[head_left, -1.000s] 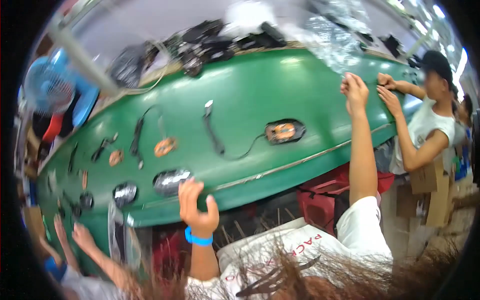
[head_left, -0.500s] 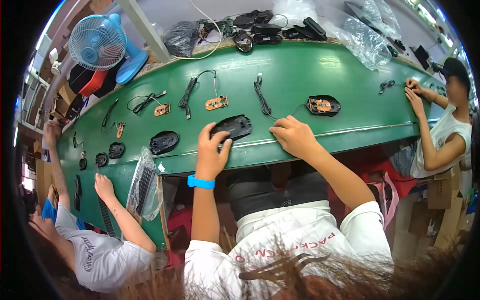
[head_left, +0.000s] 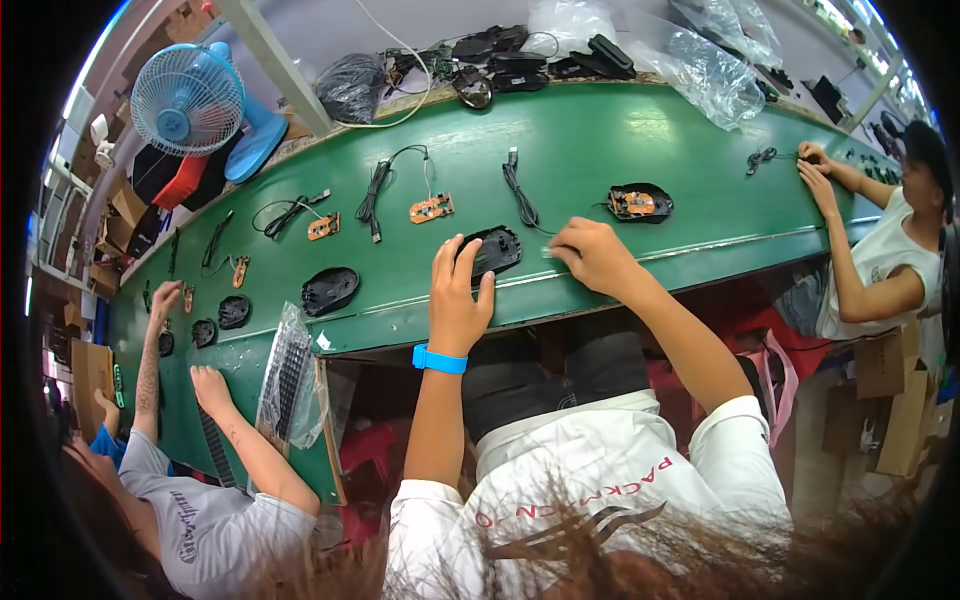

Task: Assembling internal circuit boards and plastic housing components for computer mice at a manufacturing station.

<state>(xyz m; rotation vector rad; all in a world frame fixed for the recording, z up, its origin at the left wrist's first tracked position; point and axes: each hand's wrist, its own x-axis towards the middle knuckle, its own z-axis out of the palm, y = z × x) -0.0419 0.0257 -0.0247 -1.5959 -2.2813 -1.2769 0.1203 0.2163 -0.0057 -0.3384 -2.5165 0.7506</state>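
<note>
A black mouse shell (head_left: 497,251), hollow side up, lies near the front edge of the green bench. My left hand (head_left: 459,305), with a blue band at the wrist, grips its left end between thumb and fingers. Just right of the shell, my right hand (head_left: 600,258) is closed in a pinch. A small pale piece (head_left: 549,252) shows at its fingertips, too small to name. Beyond that hand sits another mouse shell (head_left: 660,203) with an orange circuit board (head_left: 634,204) inside. A coiled black USB cable (head_left: 517,188) lies above my hands.
Orange boards with cables (head_left: 431,208) and black mouse shells (head_left: 330,291) line the green bench (head_left: 590,135) to the left. A bagged keyboard (head_left: 291,385) lies by the left co-worker (head_left: 215,510). Another person (head_left: 885,240) works at the right. A blue fan (head_left: 187,100) stands far left.
My left hand has shifted right along with the mouse shell. My right hand has moved slightly right and up, and a pale piece now shows at its fingertips. The left co-worker's far hand has moved.
</note>
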